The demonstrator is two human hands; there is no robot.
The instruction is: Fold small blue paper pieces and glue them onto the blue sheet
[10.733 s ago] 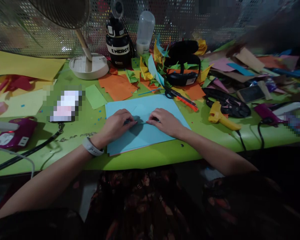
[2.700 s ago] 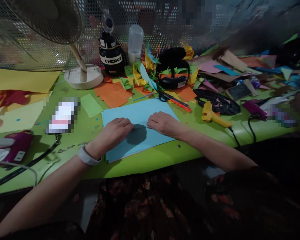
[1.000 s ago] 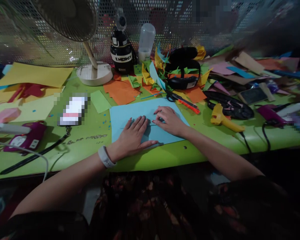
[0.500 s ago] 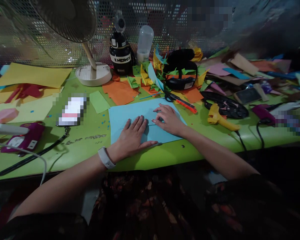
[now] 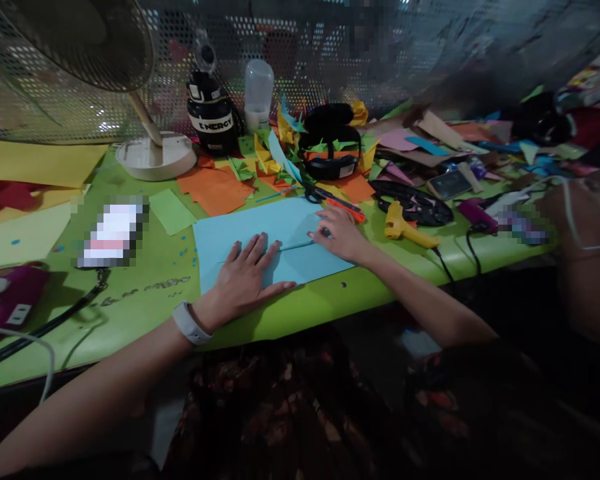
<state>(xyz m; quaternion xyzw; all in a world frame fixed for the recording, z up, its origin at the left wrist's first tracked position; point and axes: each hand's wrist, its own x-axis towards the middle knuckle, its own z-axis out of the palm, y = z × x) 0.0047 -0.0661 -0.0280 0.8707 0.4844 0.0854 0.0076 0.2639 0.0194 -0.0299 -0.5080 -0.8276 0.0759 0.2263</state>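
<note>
A sheet of light blue paper lies on the green table, with a folded edge running across its middle. My left hand presses flat on its left part, fingers spread, a pale band on the wrist. Over the right part, my right hand is curled, thumb and forefinger close together at the folded edge, which looks slightly raised there. Their exact contact with the paper is hard to make out. Scissors with orange handles lie just behind that hand.
Behind the paper stand a black bottle, a fan, a clear bottle and an open black case. A yellow glue gun lies to the right, a phone to the left. Another person's hand is at far right.
The view has turned right, so the table things sit further left, and another person's hand has come into view. My right hand has shifted slightly rightward along the folded edge; my left stays flat.
</note>
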